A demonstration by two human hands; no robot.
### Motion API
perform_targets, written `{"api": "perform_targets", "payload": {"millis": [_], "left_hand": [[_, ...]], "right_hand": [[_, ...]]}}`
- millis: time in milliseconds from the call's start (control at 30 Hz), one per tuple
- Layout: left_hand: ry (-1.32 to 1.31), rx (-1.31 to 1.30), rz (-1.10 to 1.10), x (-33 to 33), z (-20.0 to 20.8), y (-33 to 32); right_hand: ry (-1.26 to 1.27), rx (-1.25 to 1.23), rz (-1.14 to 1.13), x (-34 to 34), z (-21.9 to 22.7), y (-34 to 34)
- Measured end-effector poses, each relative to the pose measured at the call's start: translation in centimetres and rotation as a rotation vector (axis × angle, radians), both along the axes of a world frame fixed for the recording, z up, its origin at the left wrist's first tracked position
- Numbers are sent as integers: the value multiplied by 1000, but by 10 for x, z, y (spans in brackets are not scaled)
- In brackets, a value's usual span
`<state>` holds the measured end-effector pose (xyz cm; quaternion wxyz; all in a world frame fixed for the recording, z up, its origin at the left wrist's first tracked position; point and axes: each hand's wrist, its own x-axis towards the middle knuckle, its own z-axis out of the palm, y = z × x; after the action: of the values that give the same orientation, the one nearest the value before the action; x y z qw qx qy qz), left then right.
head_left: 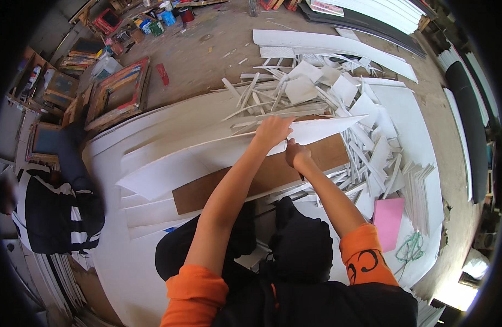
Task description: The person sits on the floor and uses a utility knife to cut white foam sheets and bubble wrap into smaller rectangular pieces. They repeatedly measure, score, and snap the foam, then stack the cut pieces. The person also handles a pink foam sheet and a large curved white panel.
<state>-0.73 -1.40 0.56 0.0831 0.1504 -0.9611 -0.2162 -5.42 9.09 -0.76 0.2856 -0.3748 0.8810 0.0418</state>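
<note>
A long white sheet (202, 147) with a slightly curved top edge stands tilted across the middle, tapering to a point at its right end. My left hand (274, 132) is closed over its upper edge, fingers toward the far face. Just right of and below it, my right hand (298, 155) is closed round a thin dark tool (302, 177); only its ends show, and the tip beside the sheet is too small to make out. Beneath both hands lies a long brown board (272, 171), partly covered by my left forearm.
White offcuts (302, 90) pile up beyond and right of my hands. A pink block (388, 223) and green string (410, 248) lie at the right. At the left a person (54, 210) in black and white bends low. Wooden frames (120, 92) and paint cans (155, 27) stand farther back.
</note>
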Motion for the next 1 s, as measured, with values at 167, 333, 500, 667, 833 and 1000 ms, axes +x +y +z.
{"api": "perform_targets", "payload": {"millis": [167,333,500,667,833,1000], "left_hand": [[55,77,16,1,-3,-7],[-36,-2,118,-3,3,7],[-16,-24,165,-3,3,15],[-8,-5,148,1,2,9],[-16,-20,124,-1,4,10],[-52,-7,78,0,7,9]], "right_hand": [[-28,-27,16,-1,-7,1],[-4,-34,32,-3,-14,5],[3,-77,17,3,-7,30],[-43,-68,24,10,10,41],[-24,-63,18,8,8,35],[-39,33,44,3,-12,19]]}}
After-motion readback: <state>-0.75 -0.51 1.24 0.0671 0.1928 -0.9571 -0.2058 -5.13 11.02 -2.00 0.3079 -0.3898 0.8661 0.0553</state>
